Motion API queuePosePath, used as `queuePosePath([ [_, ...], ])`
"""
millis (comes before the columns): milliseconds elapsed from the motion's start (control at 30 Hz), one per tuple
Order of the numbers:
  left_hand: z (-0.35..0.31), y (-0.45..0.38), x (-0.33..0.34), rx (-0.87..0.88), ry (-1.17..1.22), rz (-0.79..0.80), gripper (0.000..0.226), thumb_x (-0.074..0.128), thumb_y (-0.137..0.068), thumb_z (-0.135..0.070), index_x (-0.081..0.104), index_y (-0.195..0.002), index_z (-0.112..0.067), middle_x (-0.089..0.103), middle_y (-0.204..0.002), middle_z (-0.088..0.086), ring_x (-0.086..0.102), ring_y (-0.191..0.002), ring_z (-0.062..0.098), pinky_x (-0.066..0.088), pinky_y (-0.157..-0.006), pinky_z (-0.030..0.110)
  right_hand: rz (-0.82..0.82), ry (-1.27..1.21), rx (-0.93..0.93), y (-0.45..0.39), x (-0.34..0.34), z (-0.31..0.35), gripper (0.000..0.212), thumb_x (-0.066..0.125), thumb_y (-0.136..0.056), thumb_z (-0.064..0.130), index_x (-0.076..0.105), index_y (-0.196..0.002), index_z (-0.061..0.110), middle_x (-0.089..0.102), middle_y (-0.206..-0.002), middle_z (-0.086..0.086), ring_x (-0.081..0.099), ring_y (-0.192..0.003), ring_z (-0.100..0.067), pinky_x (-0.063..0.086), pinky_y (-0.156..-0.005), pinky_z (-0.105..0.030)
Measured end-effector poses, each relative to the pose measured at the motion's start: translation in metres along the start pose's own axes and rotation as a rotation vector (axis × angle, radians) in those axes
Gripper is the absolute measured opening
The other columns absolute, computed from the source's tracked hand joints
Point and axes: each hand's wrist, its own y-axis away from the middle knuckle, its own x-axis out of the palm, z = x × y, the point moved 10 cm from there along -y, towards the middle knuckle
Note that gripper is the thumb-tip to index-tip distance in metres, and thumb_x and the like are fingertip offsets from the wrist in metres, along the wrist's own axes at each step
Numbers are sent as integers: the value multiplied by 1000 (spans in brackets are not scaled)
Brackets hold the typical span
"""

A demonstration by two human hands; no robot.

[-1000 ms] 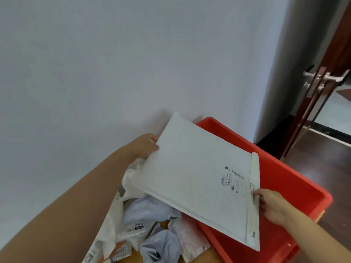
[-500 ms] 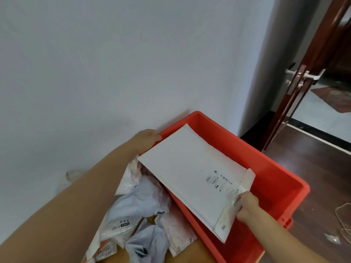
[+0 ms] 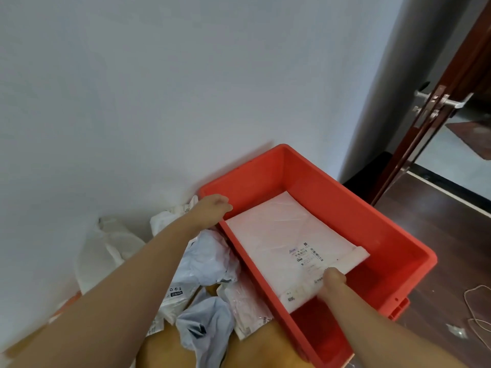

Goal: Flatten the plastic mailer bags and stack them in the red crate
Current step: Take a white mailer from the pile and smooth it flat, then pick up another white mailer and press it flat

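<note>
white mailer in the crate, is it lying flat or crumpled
Flat: the white mailer lies spread inside the red crate, right hand on its near edge.

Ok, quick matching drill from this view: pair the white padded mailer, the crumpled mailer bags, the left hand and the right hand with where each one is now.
Things:
1. white padded mailer
2. crumpled mailer bags
3. left hand
4. right hand

Places:
A. heaped outside the red crate, on its left
B. at the crate's left rim, by the mailer's far corner
C. lying flat inside the crate
D. on the mailer's near, flap end

Pairs: 1-C, 2-A, 3-B, 4-D
</note>
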Motion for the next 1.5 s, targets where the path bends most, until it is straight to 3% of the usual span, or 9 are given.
queuePosePath([
  [233,30,6,27,-71,-20,6,39,58,-95,-30,57,-132,-18,52,-132,-3,51,-120,18,41,-103,33,44,135,-1,-16,23,-5,40,40,-93,-5,56,-129,-2,63,-125,-20,63,-110,-40,52,-84,-45],
  [367,41,10,44,-98,6,21,39,56,-97,-26,56,-134,-12,59,-130,4,60,-100,13,41,-68,14,72,190,-32,-14,30,2,37,41,-93,-5,56,-127,-4,64,-121,-22,61,-90,-34,49,-79,-41],
  [600,46,8,47,-109,16,-16,29,56,-97,-25,61,-124,-15,64,-119,3,59,-98,14,40,-74,22,74,239,15,-30,28,-6,29,45,-93,-1,57,-119,-2,64,-112,-15,56,-68,-28,44,-57,-34],
  [767,54,14,50,-121,34,-10,33,58,-95,-30,63,-126,-20,63,-125,-1,59,-110,16,45,-96,30,149,382,-5,-11,29,-1,19,39,-96,-4,56,-103,0,53,-79,-14,50,-65,-28,47,-66,-39],
  [900,55,26,44,-92,104,-60,24,56,-96,-21,66,-118,-15,65,-113,-6,60,-100,9,45,-84,21,174,436,-27,-34,44,7,27,47,-88,6,58,-110,-5,60,-102,-17,59,-87,-34,48,-97,-44],
  [1000,66,39,35,-109,187,-135,23,56,-96,-19,67,-115,-14,67,-112,-3,63,-100,11,48,-89,24,211,509,-178,-40,75,29,61,53,-85,19,43,-143,3,47,-144,-15,49,-130,-37,45,-102,-45],
  [1067,79,49,29,-115,259,-178,19,53,-97,-21,69,-106,-17,68,-109,-1,66,-99,15,50,-94,32,229,537,-381,30,97,60,60,53,-90,18,35,-146,6,35,-150,-15,45,-129,-38,43,-95,-45],
  [1267,142,95,24,-234,499,-291,22,47,-100,-14,64,-88,-23,69,-95,5,66,-78,14,52,-73,27,592,665,-1035,190,182,69,27,52,-94,13,53,-121,16,56,-123,-5,55,-111,-21,46,-96,-39],
  [1500,228,158,17,-343,647,-352,19,49,-99,-12,67,-93,-16,70,-89,5,67,-82,18,53,-85,33,993,1171,-1093,279,237,-68,10,56,-95,16,61,-104,19,59,-94,9,56,-93,-12,39,-81,-25],
])
